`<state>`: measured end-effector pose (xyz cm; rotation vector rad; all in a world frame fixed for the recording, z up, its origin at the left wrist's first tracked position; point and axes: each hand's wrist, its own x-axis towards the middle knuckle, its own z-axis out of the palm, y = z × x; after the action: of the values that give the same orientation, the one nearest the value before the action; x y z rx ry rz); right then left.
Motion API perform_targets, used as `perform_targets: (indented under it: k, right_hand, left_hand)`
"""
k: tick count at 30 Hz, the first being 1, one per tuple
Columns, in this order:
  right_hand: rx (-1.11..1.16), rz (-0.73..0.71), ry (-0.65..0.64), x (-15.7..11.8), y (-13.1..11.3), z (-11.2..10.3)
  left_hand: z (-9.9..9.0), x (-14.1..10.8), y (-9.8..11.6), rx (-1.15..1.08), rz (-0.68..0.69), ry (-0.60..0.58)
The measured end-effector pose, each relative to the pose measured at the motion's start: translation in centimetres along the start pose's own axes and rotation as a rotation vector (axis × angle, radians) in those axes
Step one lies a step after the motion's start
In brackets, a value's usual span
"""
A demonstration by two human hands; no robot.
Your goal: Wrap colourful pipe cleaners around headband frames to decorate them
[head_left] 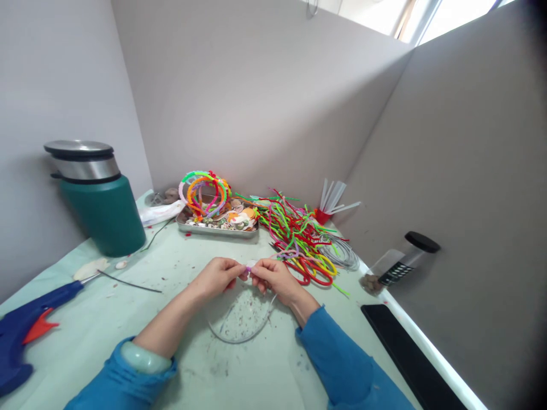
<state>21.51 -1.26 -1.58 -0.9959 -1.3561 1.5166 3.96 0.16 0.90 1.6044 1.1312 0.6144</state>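
Observation:
My left hand (220, 278) and my right hand (276, 279) meet over the middle of the table, both with fingers pinched. Between their fingertips shows a small fuzzy purple bit, a pipe cleaner (249, 269) by its look. Below them curves a thin grey hoop (240, 341), its two sides running up to my hands; its top is hidden by the fingers. Just beyond my right hand lie red-handled scissors (302, 273) and a tangled heap of coloured pipe cleaners (294, 225). Whether a pale pink strand there joins the purple bit, I cannot tell.
A metal tray (217, 232) holds shells, buttons and fuzzy coloured rings (207, 193). Left stand a green flask (102, 210) and a blue glue gun (38, 310). Right are a coil of grey wire (348, 256), a red cup of glue sticks (322, 216), a jar (399, 265) and a black strip (410, 353).

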Motion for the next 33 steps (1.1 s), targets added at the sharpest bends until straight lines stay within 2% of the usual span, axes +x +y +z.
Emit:
perform_targets:
  k: [5, 8, 10, 15, 21, 27, 33]
  right_hand:
    - [-0.012, 0.001, -0.004, 0.0, -0.1, 0.1]
    - [-0.018, 0.002, 0.001, 0.0, -0.1, 0.1]
    - [-0.017, 0.005, 0.005, 0.0, 0.0, 0.1]
    - [-0.014, 0.003, 0.01, 0.0, 0.0, 0.1]
    - [-0.01, -0.004, 0.016, 0.1, 0.1, 0.1]
    - [0.002, -0.011, 0.012, 0.1, 0.1, 0.2]
    - [-0.006, 0.002, 0.024, 0.0, -0.2, 0.3]
  left_hand:
    - [0.1, -0.5, 0.5, -0.169, -0.052, -0.098]
    - [-0.1, -0.7, 0.7, -0.094, -0.013, -0.117]
    - [-0.3, -0.6, 0.5, 0.047, 0.073, -0.083]
    - [-0.4, -0.3, -0.2, 0.414, 0.376, 0.157]
    - [-0.2, -0.5, -0.7, 0.628, 0.496, 0.261]
    - [-0.3, -0.7, -0.7, 0.68, 0.58, 0.293]
    - [-0.5, -0.5, -0.3, 0.521, 0.572, 0.258]
